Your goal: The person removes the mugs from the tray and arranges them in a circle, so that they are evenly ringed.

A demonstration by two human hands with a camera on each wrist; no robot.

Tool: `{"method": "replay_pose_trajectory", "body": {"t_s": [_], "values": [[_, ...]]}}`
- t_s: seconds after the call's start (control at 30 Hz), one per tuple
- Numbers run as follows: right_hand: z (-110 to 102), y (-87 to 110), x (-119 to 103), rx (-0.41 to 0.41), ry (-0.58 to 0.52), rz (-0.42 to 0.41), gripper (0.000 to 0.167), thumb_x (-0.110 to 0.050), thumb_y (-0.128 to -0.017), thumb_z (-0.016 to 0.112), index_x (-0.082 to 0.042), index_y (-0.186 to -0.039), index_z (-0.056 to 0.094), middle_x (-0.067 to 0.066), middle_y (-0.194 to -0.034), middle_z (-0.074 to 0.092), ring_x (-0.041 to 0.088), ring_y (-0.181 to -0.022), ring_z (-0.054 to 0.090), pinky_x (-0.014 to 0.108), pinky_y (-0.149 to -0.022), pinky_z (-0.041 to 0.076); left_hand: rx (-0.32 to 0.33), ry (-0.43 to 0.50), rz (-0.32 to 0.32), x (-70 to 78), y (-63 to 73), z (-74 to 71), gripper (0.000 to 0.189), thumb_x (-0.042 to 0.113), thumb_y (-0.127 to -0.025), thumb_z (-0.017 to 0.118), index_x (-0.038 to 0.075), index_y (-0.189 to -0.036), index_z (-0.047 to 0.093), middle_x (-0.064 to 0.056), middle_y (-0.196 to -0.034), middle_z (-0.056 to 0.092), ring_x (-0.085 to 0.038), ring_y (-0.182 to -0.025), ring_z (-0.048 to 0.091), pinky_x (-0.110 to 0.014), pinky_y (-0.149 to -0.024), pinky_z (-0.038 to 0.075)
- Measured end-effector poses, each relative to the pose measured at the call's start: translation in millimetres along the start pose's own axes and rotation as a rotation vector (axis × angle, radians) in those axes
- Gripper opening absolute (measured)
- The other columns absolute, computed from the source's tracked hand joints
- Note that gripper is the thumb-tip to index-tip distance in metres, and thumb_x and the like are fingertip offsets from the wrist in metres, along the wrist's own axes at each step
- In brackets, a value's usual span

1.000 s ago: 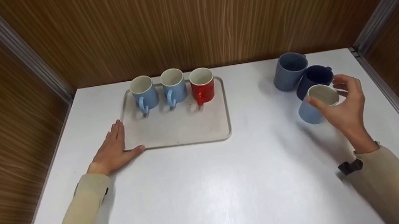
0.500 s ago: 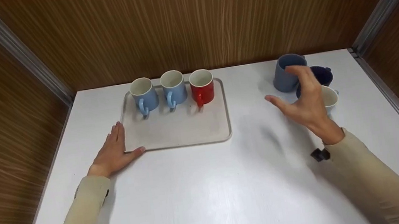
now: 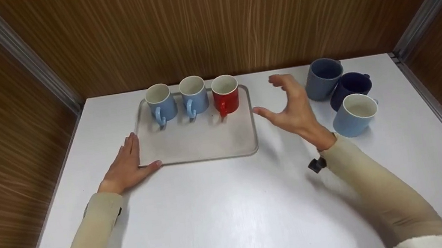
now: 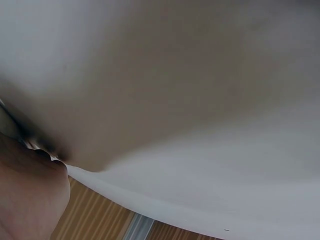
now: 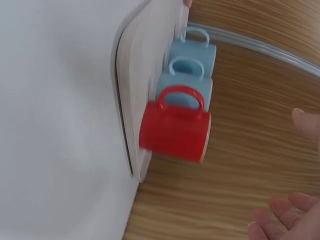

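Note:
My left hand (image 3: 124, 165) lies at the near left corner of the beige tray (image 3: 195, 142), fingers straight along its left edge and thumb on the near rim. On the tray's far side stand two light blue mugs, the left one (image 3: 164, 108) and the middle one (image 3: 197, 101), and a red mug (image 3: 228, 100). My right hand (image 3: 294, 109) is in the air just right of the tray, thumb and fingers spread apart, holding nothing. In the right wrist view the red mug (image 5: 175, 131) appears closest, with spread fingers (image 5: 285, 212) at the right.
To the right, a grey-blue mug (image 3: 321, 84), a dark navy mug (image 3: 348, 89) and a light blue mug (image 3: 350, 121) stand close together on the white table (image 3: 216, 211). A wood-grain panel (image 3: 206, 22) rises behind, with side walls left and right.
The right hand has let go of the light blue mug at the right and moved left towards the tray. That mug stays beside the navy one. My left hand has not moved.

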State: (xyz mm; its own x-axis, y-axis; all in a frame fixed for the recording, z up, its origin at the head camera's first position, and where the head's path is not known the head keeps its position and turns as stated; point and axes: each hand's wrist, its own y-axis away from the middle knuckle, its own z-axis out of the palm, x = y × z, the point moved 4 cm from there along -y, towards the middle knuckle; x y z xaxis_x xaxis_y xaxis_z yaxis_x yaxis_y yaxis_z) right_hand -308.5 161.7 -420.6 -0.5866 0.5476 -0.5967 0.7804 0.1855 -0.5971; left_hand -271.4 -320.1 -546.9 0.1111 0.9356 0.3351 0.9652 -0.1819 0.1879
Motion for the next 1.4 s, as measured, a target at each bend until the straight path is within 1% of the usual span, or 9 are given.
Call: {"method": "replay_pose_trajectory", "body": {"t_s": [0.2, 0.37, 0.53, 0.73, 0.83, 0.97, 1.13, 1.27, 1.4], "values": [[36.5, -13.3, -2.1, -0.094, -0.066, 0.132, 0.074, -0.042, -0.085, 0.09, -0.009, -0.143, 0.057, 0.01, -0.142, 0.062, 0.032, -0.129, 0.061, 0.049, -0.109, 0.054, 0.001, -0.006, 0.005, 3.7, -0.4, -5.1, 0.128, 0.088, -0.094, 0.046, 0.0, -0.169, -0.009, -0.021, -0.179, -0.01, -0.041, -0.167, -0.004, -0.057, -0.135, 0.006], [72.0, -19.2, -0.1, -0.158, -0.14, 0.228, 0.074, -0.043, -0.086, 0.089, -0.01, -0.144, 0.056, 0.012, -0.143, 0.061, 0.03, -0.128, 0.06, 0.052, -0.106, 0.056, 0.012, -0.009, 0.018, 6.3, -1.1, -5.1, 0.128, 0.087, -0.094, 0.046, -0.002, -0.169, -0.007, -0.022, -0.179, -0.009, -0.041, -0.167, -0.004, -0.057, -0.136, 0.006], [103.0, -17.7, 7.7, -0.168, -0.169, 0.344, 0.07, -0.035, -0.087, 0.09, -0.009, -0.142, 0.056, 0.012, -0.139, 0.063, 0.031, -0.124, 0.062, 0.052, -0.104, 0.059, 0.013, -0.009, 0.021, 7.8, -1.5, -3.6, 0.127, 0.087, -0.094, 0.046, -0.001, -0.169, -0.007, -0.021, -0.179, -0.009, -0.041, -0.167, -0.003, -0.057, -0.136, 0.006], [129.2, -13.6, 16.8, -0.171, -0.146, 0.502, 0.057, -0.033, -0.09, 0.088, -0.01, -0.135, 0.061, 0.008, -0.132, 0.07, 0.024, -0.118, 0.066, 0.037, -0.102, 0.06, 0.006, -0.019, 0.016, 5.7, -2.0, -5.0, 0.127, 0.087, -0.094, 0.046, -0.001, -0.169, -0.008, -0.022, -0.179, -0.01, -0.041, -0.167, -0.004, -0.057, -0.135, 0.006], [136.5, -14.1, 19.4, -0.162, -0.14, 0.508, 0.049, -0.032, -0.093, 0.086, -0.008, -0.131, 0.066, 0.01, -0.126, 0.074, 0.024, -0.112, 0.068, 0.035, -0.098, 0.061, 0.008, -0.019, 0.019, 5.8, -2.1, -6.3, 0.127, 0.087, -0.094, 0.046, -0.002, -0.169, -0.007, -0.022, -0.179, -0.009, -0.042, -0.167, -0.004, -0.058, -0.135, 0.007], [140.6, -15.6, 21.7, -0.138, -0.137, 0.468, 0.037, -0.028, -0.096, 0.082, -0.004, -0.123, 0.074, 0.013, -0.115, 0.077, 0.024, -0.104, 0.071, 0.037, -0.091, 0.063, 0.016, -0.018, 0.025, 5.9, -2.1, -6.5, 0.127, 0.086, -0.095, 0.047, -0.003, -0.169, -0.006, -0.023, -0.178, -0.008, -0.042, -0.166, -0.003, -0.059, -0.135, 0.007], [144.9, -13.4, 23.9, -0.148, -0.196, 0.453, 0.027, -0.021, -0.1, 0.078, -0.001, -0.119, 0.078, 0.016, -0.111, 0.079, 0.027, -0.106, 0.074, 0.04, -0.094, 0.063, 0.001, -0.014, 0.003, 4.9, -0.8, -3.0, 0.128, 0.088, -0.093, 0.045, 0.0, -0.169, -0.009, -0.022, -0.179, -0.009, -0.043, -0.166, -0.003, -0.06, -0.135, 0.009], [150.4, -11.3, 22.4, -0.152, -0.238, 0.447, 0.022, -0.016, -0.103, 0.073, 0.002, -0.112, 0.08, 0.017, -0.108, 0.081, 0.028, -0.108, 0.076, 0.036, -0.095, 0.062, 0.0, -0.005, -0.001, 4.1, 0.4, -0.5, 0.128, 0.088, -0.093, 0.046, 0.0, -0.169, -0.008, -0.022, -0.179, -0.009, -0.043, -0.166, -0.002, -0.059, -0.135, 0.009], [156.0, -10.5, 20.7, -0.15, -0.289, 0.454, 0.021, -0.013, -0.105, 0.07, 0.006, -0.105, 0.08, 0.021, -0.101, 0.081, 0.03, -0.096, 0.078, 0.029, -0.082, 0.063, 0.007, -0.007, 0.004, 2.6, 0.7, 0.2, 0.129, 0.087, -0.093, 0.047, -0.001, -0.169, -0.007, -0.022, -0.179, -0.009, -0.042, -0.167, -0.003, -0.056, -0.136, 0.007]]}}
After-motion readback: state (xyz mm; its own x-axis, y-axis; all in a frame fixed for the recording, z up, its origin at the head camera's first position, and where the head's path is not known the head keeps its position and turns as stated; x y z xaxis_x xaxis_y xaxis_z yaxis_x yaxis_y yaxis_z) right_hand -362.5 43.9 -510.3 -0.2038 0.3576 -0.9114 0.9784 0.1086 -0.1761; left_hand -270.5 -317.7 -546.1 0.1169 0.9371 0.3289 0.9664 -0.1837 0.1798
